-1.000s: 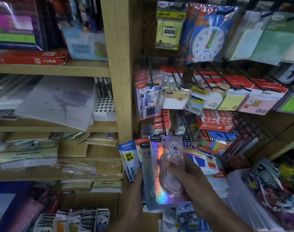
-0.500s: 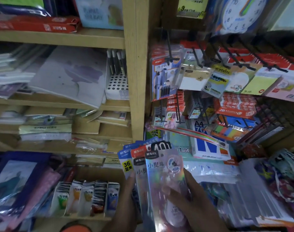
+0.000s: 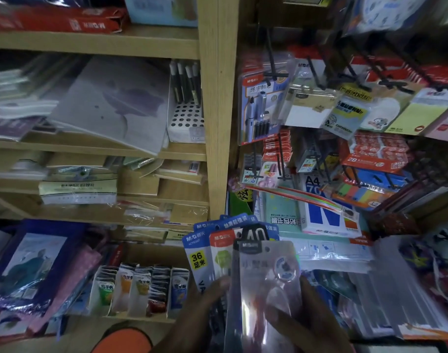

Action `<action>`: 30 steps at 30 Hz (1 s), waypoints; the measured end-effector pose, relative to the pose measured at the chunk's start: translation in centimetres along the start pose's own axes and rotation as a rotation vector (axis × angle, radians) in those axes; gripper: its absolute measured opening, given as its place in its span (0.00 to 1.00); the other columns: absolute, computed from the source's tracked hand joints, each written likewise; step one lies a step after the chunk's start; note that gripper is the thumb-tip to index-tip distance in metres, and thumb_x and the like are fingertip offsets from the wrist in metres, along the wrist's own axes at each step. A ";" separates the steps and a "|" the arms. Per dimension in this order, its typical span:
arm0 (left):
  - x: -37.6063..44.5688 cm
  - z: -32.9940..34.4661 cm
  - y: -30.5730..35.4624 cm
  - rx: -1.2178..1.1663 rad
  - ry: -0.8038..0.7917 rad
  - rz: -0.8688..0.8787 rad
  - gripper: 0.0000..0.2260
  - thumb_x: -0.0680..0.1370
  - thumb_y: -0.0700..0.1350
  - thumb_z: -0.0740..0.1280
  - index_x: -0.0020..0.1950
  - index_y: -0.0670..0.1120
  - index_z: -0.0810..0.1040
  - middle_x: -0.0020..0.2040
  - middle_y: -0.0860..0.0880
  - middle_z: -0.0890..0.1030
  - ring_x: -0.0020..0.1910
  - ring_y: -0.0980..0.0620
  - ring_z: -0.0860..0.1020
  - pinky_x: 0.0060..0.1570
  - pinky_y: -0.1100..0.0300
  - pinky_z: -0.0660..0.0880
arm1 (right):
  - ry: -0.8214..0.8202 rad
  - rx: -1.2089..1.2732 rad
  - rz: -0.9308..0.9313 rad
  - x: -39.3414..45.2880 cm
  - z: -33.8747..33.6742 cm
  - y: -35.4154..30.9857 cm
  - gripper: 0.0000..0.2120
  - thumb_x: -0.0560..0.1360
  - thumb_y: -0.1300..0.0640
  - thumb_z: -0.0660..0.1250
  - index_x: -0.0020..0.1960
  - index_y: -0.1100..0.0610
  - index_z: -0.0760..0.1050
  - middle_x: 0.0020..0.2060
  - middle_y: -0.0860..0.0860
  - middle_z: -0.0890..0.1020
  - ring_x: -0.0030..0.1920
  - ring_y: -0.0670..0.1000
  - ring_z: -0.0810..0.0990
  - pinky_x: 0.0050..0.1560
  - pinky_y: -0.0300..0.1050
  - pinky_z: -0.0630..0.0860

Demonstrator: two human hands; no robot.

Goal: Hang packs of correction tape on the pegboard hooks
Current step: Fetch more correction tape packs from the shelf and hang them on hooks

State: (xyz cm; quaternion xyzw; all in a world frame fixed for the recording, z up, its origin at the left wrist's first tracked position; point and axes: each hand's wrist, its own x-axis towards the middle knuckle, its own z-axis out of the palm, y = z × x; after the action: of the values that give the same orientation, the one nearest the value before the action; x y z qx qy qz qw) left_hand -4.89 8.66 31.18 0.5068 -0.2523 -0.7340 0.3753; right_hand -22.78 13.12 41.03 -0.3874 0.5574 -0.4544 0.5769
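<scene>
Low in the head view I hold a fanned stack of correction tape packs with blue and red headers. My left hand grips the stack from the left and behind. My right hand holds the front pack, a shiny silver card with a blister, fingers across its face. The pegboard hooks stick out black at the upper right, most of them loaded with stationery. The packs are well below and apart from the hooks.
A wooden upright divides shelves of paper goods on the left from the pegboard. A box of small packets sits at the lower left. Paper reams and bagged goods pile up at the right.
The view has tilted downward and the packs sit lower in frame. My right hand has slid down the front pack. Both hands kept their hold.
</scene>
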 end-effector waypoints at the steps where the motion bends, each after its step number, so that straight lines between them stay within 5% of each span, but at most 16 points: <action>1: -0.1 0.6 0.8 -0.007 -0.027 0.008 0.38 0.57 0.61 0.80 0.65 0.58 0.75 0.63 0.49 0.80 0.63 0.43 0.77 0.65 0.37 0.69 | 0.043 0.071 0.050 0.4 -0.4 0.3 0.47 0.44 0.43 0.87 0.60 0.55 0.80 0.52 0.51 0.88 0.53 0.48 0.87 0.51 0.41 0.82; 3: 0.4 1.7 2.0 -0.069 -0.074 -0.023 0.33 0.58 0.57 0.80 0.62 0.58 0.77 0.61 0.48 0.81 0.61 0.42 0.78 0.62 0.36 0.70 | 0.113 0.181 0.048 1.4 -1.1 0.4 0.39 0.47 0.54 0.85 0.56 0.61 0.82 0.46 0.58 0.88 0.42 0.52 0.88 0.42 0.45 0.84; 5: 1.1 2.6 3.4 -0.140 -0.117 -0.005 0.34 0.57 0.52 0.83 0.62 0.53 0.79 0.60 0.44 0.82 0.59 0.38 0.80 0.59 0.37 0.73 | 0.189 0.367 0.057 2.7 -0.8 -1.2 0.35 0.47 0.54 0.86 0.53 0.60 0.84 0.45 0.61 0.87 0.39 0.57 0.87 0.40 0.52 0.84; 9: 2.3 4.5 6.1 -0.138 -0.153 0.053 0.36 0.59 0.44 0.81 0.66 0.49 0.75 0.61 0.42 0.81 0.59 0.37 0.80 0.55 0.45 0.76 | 0.222 0.455 0.077 4.6 -1.3 -3.6 0.22 0.67 0.58 0.72 0.61 0.59 0.81 0.54 0.62 0.86 0.54 0.63 0.86 0.60 0.60 0.78; 13: 3.3 6.3 8.1 -0.142 -0.154 0.125 0.34 0.58 0.47 0.81 0.63 0.50 0.78 0.60 0.43 0.82 0.59 0.38 0.80 0.62 0.37 0.72 | 0.199 0.453 0.034 5.2 -1.9 -6.2 0.21 0.67 0.58 0.71 0.60 0.58 0.81 0.52 0.59 0.87 0.51 0.60 0.87 0.57 0.58 0.79; 17: 3.5 8.4 9.9 -0.190 -0.144 0.167 0.27 0.63 0.43 0.77 0.62 0.48 0.79 0.59 0.41 0.82 0.58 0.38 0.80 0.62 0.36 0.72 | 0.272 0.584 0.000 6.3 -3.3 -7.7 0.21 0.70 0.56 0.69 0.61 0.59 0.82 0.56 0.60 0.85 0.60 0.63 0.83 0.67 0.65 0.74; 20: 3.6 9.6 11.2 -0.213 -0.176 0.194 0.30 0.63 0.43 0.78 0.64 0.47 0.78 0.60 0.40 0.81 0.59 0.38 0.80 0.62 0.35 0.71 | 0.247 0.691 -0.029 6.5 -3.9 -9.3 0.15 0.71 0.56 0.67 0.53 0.57 0.87 0.54 0.58 0.87 0.54 0.58 0.86 0.49 0.52 0.85; 22: 3.5 10.2 11.9 -0.201 -0.189 0.216 0.29 0.64 0.42 0.78 0.65 0.47 0.77 0.60 0.41 0.82 0.58 0.38 0.80 0.62 0.36 0.72 | 0.215 0.722 -0.041 6.5 -4.2 -10.0 0.16 0.72 0.56 0.67 0.56 0.57 0.86 0.56 0.57 0.86 0.53 0.55 0.87 0.41 0.48 0.85; 24: 3.3 10.7 12.4 -0.199 -0.219 0.235 0.31 0.63 0.42 0.79 0.65 0.48 0.77 0.59 0.42 0.83 0.58 0.39 0.81 0.61 0.37 0.73 | 0.186 0.683 -0.040 6.6 -4.8 -10.3 0.22 0.66 0.53 0.77 0.58 0.57 0.85 0.58 0.58 0.85 0.55 0.57 0.86 0.43 0.50 0.85; 27: 2.2 11.4 12.9 -0.215 -0.222 0.235 0.43 0.50 0.48 0.85 0.64 0.48 0.77 0.58 0.41 0.83 0.56 0.37 0.82 0.56 0.39 0.76 | 0.228 0.598 -0.069 6.6 -5.7 -11.2 0.45 0.44 0.46 0.88 0.60 0.57 0.85 0.59 0.59 0.85 0.60 0.60 0.84 0.62 0.60 0.79; 30: 1.0 11.6 13.0 -0.163 -0.221 0.251 0.36 0.54 0.45 0.84 0.60 0.49 0.78 0.49 0.47 0.87 0.48 0.42 0.85 0.45 0.50 0.80 | 0.277 0.556 -0.150 6.3 -7.0 -12.5 0.46 0.39 0.43 0.88 0.55 0.56 0.86 0.57 0.58 0.85 0.60 0.60 0.83 0.68 0.64 0.72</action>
State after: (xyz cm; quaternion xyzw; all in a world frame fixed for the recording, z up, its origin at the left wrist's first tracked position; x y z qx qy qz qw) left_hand -12.04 0.06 44.52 0.3556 -0.2929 -0.7506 0.4737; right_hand -31.11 3.95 50.57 -0.1892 0.4551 -0.6790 0.5440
